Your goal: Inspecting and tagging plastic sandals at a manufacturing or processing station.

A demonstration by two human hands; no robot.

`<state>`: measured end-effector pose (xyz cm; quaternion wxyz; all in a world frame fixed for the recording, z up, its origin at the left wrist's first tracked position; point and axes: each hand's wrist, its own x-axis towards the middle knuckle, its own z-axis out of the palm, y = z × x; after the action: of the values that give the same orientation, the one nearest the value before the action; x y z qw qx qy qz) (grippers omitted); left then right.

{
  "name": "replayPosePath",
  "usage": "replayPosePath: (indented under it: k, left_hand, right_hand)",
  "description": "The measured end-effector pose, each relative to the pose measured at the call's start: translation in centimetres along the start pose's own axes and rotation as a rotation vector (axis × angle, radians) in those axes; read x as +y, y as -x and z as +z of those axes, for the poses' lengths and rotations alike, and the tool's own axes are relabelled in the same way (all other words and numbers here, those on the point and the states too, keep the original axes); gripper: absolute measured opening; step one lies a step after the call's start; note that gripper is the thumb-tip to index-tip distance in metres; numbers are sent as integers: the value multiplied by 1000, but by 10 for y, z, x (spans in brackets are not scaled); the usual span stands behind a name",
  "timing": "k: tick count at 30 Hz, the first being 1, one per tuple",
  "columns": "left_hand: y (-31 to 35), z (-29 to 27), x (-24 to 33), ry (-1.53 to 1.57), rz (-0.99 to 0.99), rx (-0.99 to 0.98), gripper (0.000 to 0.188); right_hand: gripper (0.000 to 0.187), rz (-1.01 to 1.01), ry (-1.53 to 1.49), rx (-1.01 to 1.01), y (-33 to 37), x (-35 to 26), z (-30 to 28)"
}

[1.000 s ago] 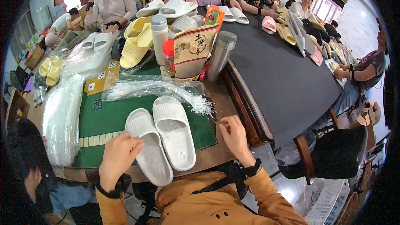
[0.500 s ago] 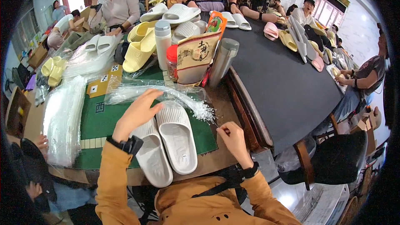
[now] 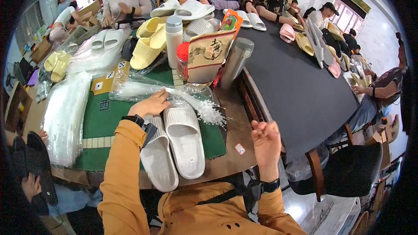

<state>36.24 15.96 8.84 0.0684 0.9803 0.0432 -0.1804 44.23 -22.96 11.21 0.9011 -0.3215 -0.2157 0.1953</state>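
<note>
A pair of light grey slide slippers stands side by side at the table's front edge, the left slipper (image 3: 160, 161) and the right slipper (image 3: 187, 148). My left hand (image 3: 150, 105) lies with fingers stretched over the left slipper's strap, its fingertips by a bundle of thin clear plastic strands with white ends (image 3: 209, 112). That bundle lies partly in a clear bag behind the slippers. My right hand (image 3: 266, 141) is raised right of the bundle, fingers curled together. A faint thin strand seems to run from the bundle's white ends to its fingertips.
Flat clear plastic bags (image 3: 67, 119) are stacked on the left. Behind the bundle stand a white bottle (image 3: 174, 43), a red-lidded jar (image 3: 183, 61), a paper snack pouch (image 3: 207, 58) and a steel flask (image 3: 237, 63). A small sticker (image 3: 240, 149) lies near the front edge. Co-workers sit around.
My right hand has moved right and up, away from the bundle's white ends. My left hand has lowered onto the slipper strap and strands. The slippers have shifted slightly.
</note>
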Motion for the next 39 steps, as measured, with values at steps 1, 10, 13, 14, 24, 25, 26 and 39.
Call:
replayPosePath:
  k: [1,10,13,14,24,25,26,39]
  left_hand:
    - [-4,3,-3,1,4,0,55]
    - [-16,20,-16,-239,-3,25,62]
    - [-8,35,-28,168,-154,206,63]
    - [-12,27,-16,169,-131,212,63]
    - [43,-27,42,391,-92,582,40]
    - [53,-38,63,614,51,634,34]
    - [71,-48,83,767,102,516,34]
    - [153,8,200,1428,356,160,22]
  right_hand:
    - [17,-56,-23,28,0,-5,2]
    - [15,-1113,549,438,37,-128,18]
    - [8,-1070,-103,-120,65,-162,26]
    - [10,-1103,-82,-114,70,-165,42]
    - [19,-454,26,39,59,-99,51]
    - [20,-368,37,91,56,-89,62]
    - [20,-319,113,99,54,-76,68]
    - [13,-282,149,133,48,-40,77]
